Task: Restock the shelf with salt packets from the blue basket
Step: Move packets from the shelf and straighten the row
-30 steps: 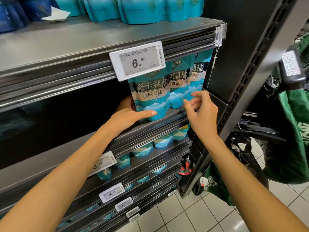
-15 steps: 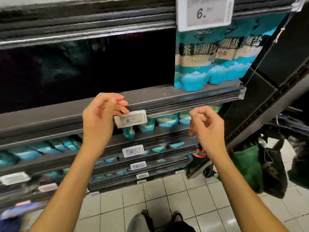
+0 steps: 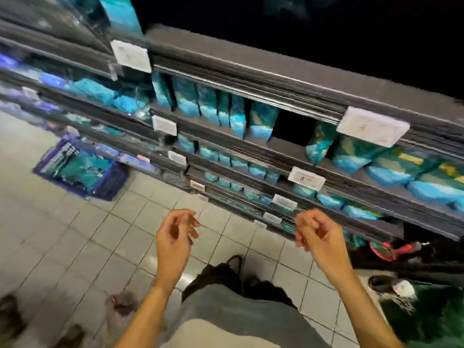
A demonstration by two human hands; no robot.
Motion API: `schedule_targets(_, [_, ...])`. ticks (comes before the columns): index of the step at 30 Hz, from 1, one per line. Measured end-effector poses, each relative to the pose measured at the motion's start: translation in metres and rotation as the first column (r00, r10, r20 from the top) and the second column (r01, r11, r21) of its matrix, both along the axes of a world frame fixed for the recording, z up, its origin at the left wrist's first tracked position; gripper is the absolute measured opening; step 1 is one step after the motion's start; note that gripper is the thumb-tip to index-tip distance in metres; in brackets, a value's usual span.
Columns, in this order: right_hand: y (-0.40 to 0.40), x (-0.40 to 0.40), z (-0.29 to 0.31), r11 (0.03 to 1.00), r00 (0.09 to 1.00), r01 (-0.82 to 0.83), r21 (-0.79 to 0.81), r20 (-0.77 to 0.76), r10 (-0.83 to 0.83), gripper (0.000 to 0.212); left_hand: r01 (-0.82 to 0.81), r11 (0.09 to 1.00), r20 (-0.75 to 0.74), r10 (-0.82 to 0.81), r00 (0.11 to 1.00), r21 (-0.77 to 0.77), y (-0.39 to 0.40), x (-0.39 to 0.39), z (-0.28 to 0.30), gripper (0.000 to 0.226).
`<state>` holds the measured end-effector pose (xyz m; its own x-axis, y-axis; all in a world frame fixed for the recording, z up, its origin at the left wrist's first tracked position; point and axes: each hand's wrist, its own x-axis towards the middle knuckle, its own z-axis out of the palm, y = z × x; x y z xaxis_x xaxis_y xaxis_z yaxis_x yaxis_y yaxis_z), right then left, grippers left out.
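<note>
Hanging over the tiled floor (image 3: 75,247) in front of the person, the left hand (image 3: 173,237) and the right hand (image 3: 317,234) both have loosely curled fingers and hold nothing. Farther away, on the left, the blue basket (image 3: 82,169) stands on the floor beside the shelf (image 3: 251,71), with teal salt packets (image 3: 82,167) inside. More packets stand in rows on the lower shelves, behind white price tags (image 3: 372,125). The picture is blurred.

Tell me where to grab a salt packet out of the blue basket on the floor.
Reach down from above into the blue basket and grip a teal packet by an exposed edge; they seem to lie flat. Blur hides finer detail.
</note>
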<state>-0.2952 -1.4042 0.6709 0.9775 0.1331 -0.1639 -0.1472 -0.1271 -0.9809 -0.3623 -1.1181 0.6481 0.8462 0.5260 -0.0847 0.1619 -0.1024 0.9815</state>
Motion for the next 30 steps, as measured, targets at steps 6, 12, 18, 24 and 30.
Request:
schedule_targets(6, [0.049, -0.025, -0.043, 0.95, 0.943, -0.313, 0.005, -0.117, 0.311, 0.021, -0.396, 0.915, -0.141, 0.383, 0.913, -0.079, 0.018, -0.083, -0.036, 0.028])
schedule_targets(12, [0.091, -0.04, -0.078, 0.806, 0.814, -0.577, -0.132, -0.172, 0.555, 0.015, -0.63, 0.772, -0.219, 0.603, 0.767, -0.083, 0.031, -0.139, -0.042, 0.025])
schedule_targets(18, [0.179, -0.032, -0.08, 0.729, 0.718, -0.682, -0.058, -0.246, 0.651, 0.021, -0.75, 0.654, -0.318, 0.695, 0.645, -0.093, 0.04, -0.189, -0.062, 0.024])
schedule_targets(24, [0.316, -0.011, -0.076, 0.631, 0.628, -0.772, -0.079, -0.247, 0.738, 0.021, -0.851, 0.503, -0.437, 0.738, 0.514, -0.15, 0.092, -0.221, -0.081, 0.021])
schedule_targets(30, [0.433, 0.002, -0.078, 0.621, 0.626, -0.776, -0.106, -0.243, 0.741, 0.025, -0.859, 0.485, -0.473, 0.726, 0.499, -0.163, 0.186, -0.219, -0.087, 0.021])
